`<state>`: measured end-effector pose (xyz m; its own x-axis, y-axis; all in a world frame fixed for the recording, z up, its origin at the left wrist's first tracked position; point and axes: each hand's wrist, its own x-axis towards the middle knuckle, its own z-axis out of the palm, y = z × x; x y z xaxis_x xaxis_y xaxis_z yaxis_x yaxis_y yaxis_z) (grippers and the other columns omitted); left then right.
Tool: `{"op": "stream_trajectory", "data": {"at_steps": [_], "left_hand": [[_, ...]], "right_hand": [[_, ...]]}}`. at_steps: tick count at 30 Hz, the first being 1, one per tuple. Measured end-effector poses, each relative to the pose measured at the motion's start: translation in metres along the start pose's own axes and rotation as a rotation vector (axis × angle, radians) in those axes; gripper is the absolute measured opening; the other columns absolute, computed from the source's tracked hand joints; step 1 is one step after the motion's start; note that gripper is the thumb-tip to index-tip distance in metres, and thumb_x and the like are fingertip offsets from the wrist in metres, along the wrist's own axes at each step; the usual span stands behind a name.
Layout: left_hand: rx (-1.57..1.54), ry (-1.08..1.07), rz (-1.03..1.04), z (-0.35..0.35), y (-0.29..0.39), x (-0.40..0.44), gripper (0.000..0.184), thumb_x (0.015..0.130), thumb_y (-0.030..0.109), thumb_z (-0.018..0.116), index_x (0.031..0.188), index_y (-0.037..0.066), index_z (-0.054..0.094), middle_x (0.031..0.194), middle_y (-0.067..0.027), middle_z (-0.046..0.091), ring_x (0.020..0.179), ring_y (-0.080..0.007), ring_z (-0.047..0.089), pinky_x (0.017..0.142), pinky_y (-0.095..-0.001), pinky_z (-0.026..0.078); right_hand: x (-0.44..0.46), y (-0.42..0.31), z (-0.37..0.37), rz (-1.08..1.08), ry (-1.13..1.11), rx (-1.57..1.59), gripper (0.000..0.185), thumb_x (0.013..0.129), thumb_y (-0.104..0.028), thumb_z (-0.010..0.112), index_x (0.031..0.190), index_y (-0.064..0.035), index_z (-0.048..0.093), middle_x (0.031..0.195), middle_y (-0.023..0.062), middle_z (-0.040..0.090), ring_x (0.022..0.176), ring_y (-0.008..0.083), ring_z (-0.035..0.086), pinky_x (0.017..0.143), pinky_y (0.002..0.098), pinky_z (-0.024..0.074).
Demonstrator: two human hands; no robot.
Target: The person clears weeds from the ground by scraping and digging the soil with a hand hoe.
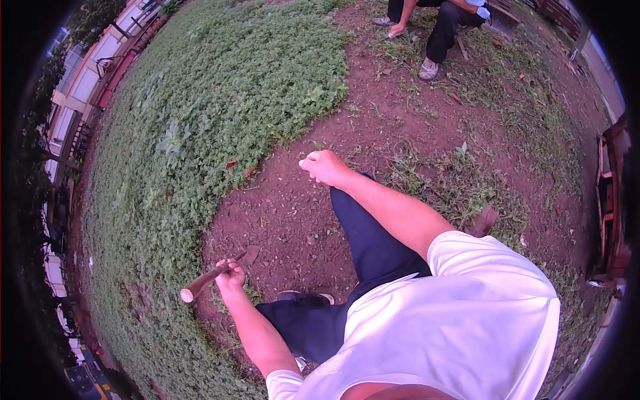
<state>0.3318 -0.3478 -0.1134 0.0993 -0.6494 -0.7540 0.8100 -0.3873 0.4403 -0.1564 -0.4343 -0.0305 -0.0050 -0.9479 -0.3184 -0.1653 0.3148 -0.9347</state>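
My left hand [230,273] is wrapped round the wooden handle of a small hand hoe [203,282]. The handle's cut end points left, and the metal blade [251,256] is low over the bare soil beside the green plants [180,193]. Farther up, my right hand [323,167] is held over the soil in front of my knee, its fingers closed. Something pale and small shows at its fingertips, too small to name.
Another person [447,27] sits at the top right, one hand [397,30] low to the ground. Pulled weeds [453,177] lie right of my knee. A railing and a pale wall [87,83] run along the left edge.
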Motion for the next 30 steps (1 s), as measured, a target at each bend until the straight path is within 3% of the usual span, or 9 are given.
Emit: {"op": "stream_trajectory", "data": {"at_steps": [26,30], "left_hand": [[0.05,-0.03,0.015,-0.024,0.01,0.014,0.013,0.094,0.026,0.059,0.087,0.016,0.061,0.082,-0.0055,0.067,0.059,-0.0148,0.062,0.048,-0.03,0.048],[0.261,0.095,0.125,0.01,-0.02,-0.005,0.016,0.095,0.026,0.059,0.088,0.012,0.061,0.073,-0.0013,0.066,0.054,-0.0073,0.059,0.041,-0.0221,0.043]], "right_hand": [[0.009,0.009,0.003,-0.014,-0.011,-0.023,0.038,0.095,-0.036,0.063,0.101,0.0001,0.071,0.076,0.0041,0.067,0.064,0.0128,0.062,0.061,0.0327,0.05],[0.008,0.003,0.008,0.031,0.003,0.002,0.032,0.095,-0.033,0.065,0.098,-0.0014,0.07,0.073,0.0007,0.064,0.061,0.0101,0.057,0.058,0.0292,0.0464]]}}
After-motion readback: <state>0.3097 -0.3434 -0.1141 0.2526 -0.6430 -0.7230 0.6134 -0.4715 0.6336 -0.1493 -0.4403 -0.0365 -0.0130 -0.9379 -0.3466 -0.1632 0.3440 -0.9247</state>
